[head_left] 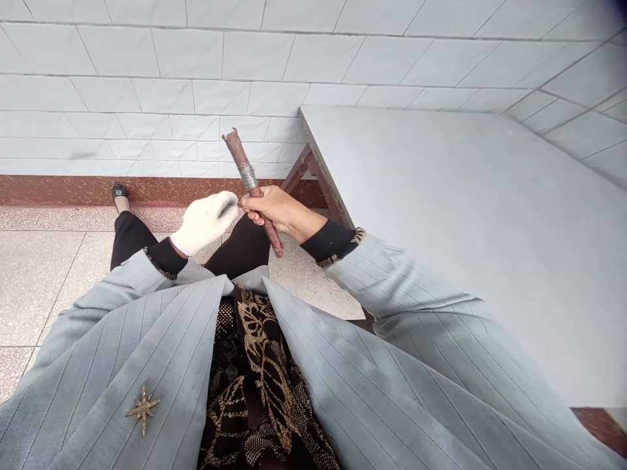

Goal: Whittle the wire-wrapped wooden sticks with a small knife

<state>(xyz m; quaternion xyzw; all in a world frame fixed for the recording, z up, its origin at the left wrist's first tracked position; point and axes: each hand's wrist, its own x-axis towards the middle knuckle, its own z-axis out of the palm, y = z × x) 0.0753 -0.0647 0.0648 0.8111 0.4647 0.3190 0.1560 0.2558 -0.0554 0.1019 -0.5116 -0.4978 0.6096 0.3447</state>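
My right hand (278,212), bare, is wrapped round a reddish-brown stick (272,236), which slants up and to the left. Silvery wire (247,175) is wound in a tight band round the stick just above my fingers. The stick's upper end looks ragged. A white glove covers my left hand (206,220), which is closed and has a dark patch near its fingertips. Those fingertips meet the fingers of my right hand, left of the stick. Whatever the gloved fingers may pinch is too small or hidden to make out.
A white-topped table (441,215) with brown legs stands at my right against the tiled wall (186,52). A brown skirting strip (59,189) runs along the wall's foot above the speckled floor (39,274). My shoe (119,191) is near that strip.
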